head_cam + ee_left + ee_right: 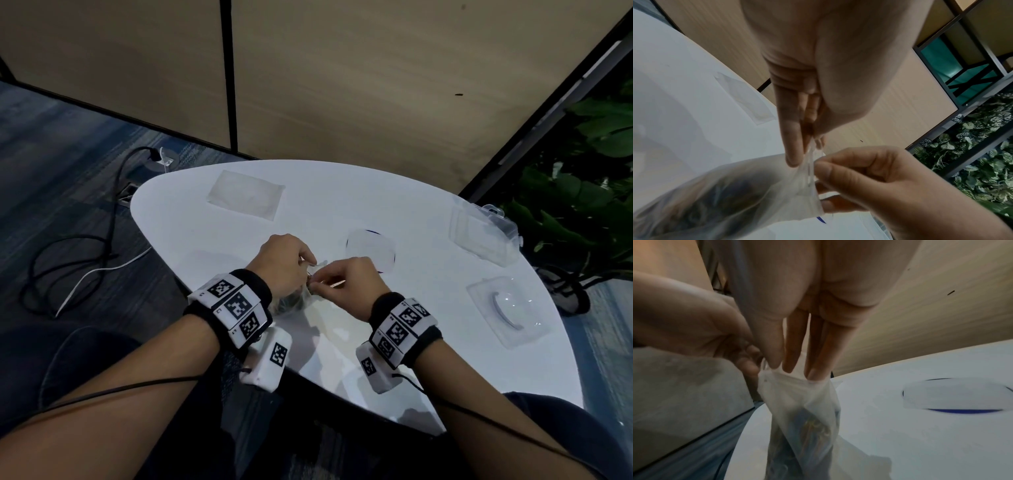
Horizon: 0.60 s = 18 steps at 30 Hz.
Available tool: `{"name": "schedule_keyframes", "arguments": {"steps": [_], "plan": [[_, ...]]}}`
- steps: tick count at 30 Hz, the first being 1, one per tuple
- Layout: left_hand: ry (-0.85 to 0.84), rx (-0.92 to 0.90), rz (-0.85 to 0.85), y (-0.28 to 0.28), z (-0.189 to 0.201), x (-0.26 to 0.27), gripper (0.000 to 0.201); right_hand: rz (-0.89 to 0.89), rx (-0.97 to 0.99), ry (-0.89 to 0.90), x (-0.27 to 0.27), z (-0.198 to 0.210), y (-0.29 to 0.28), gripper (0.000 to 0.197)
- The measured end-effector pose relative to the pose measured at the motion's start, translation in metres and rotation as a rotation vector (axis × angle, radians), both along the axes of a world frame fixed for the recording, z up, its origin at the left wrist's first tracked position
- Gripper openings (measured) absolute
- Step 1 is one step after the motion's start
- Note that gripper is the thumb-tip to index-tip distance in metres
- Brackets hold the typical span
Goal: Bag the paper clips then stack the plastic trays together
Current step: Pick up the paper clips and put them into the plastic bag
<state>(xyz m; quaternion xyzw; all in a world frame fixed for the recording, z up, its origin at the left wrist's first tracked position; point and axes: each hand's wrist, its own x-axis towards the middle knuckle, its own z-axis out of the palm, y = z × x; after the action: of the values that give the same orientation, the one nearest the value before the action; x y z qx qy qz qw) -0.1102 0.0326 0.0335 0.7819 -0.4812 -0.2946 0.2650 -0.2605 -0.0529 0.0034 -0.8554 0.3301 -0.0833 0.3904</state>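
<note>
I am pinching the top of the bag [809, 175] with my left hand [281, 262] and my right hand [346, 284]. The paper clips [813, 426] are sitting inside the bag, hanging just above the white desk [411, 205]. Two trays [507, 308] are lying to the right.

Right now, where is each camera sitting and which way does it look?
Head: on the person's head, looking down at the white table; both forearms, the left hand and right hand show.
Left wrist: under the left wrist, looking along its fingers at the clear bag.
Right wrist: under the right wrist, looking along its fingers at the bag hanging down.
All three views share the bag pinched by both hands.
</note>
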Motion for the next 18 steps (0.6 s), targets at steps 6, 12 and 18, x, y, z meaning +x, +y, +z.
{"name": "schedule_keyframes", "arguments": {"steps": [6,12,18], "plan": [[0.082,0.016,-0.088,-0.003,0.001,0.012,0.027,-0.132,-0.063,-0.017,-0.018,-0.002,-0.029,0.045],[-0.004,-0.024,-0.164,-0.008,-0.003,0.021,0.023,-0.155,0.268,-0.106,-0.016,-0.026,-0.018,0.012],[-0.154,-0.148,-0.327,-0.009,-0.003,0.014,0.021,-0.258,0.479,-0.254,-0.005,-0.014,-0.008,0.016]]}}
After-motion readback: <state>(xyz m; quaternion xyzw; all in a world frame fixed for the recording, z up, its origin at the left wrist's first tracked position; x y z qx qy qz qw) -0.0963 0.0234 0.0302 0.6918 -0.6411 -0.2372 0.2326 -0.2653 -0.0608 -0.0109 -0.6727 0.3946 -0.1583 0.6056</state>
